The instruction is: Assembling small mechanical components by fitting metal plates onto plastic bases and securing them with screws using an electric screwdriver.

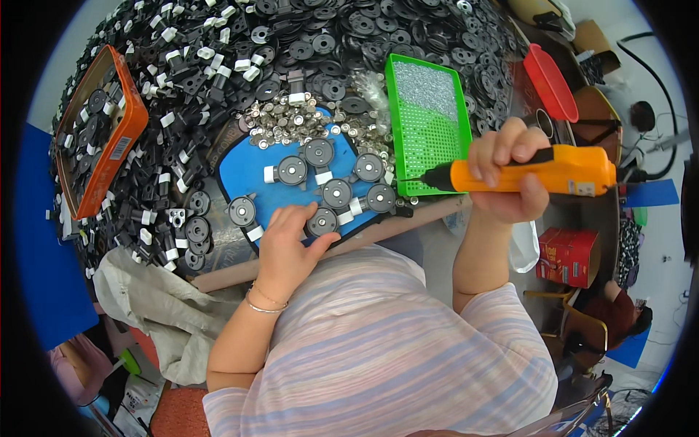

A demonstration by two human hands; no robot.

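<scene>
My right hand point(507, 172) is wrapped round an orange electric screwdriver point(571, 171), held level with its thin bit pointing left, across the near end of a green tray point(466, 138). Over the near edge of a blue mat point(255, 175), my left hand point(287, 240) has its fingers and thumb around a round black caster wheel point(322, 222). Several similar wheels with white tabs, among them one wheel point(293, 170) and another point(242, 210), lie on the mat or at its edge. Small metal caps point(284, 120) are heaped at the mat's far side.
Small silvery screws point(426, 87) fill the tray's far part. A big pile of black discs point(357, 25) and black parts with white ends point(189, 80) covers the table. An orange bin point(135, 109) stands left, a red tray point(550, 84) right. Other people sit nearby.
</scene>
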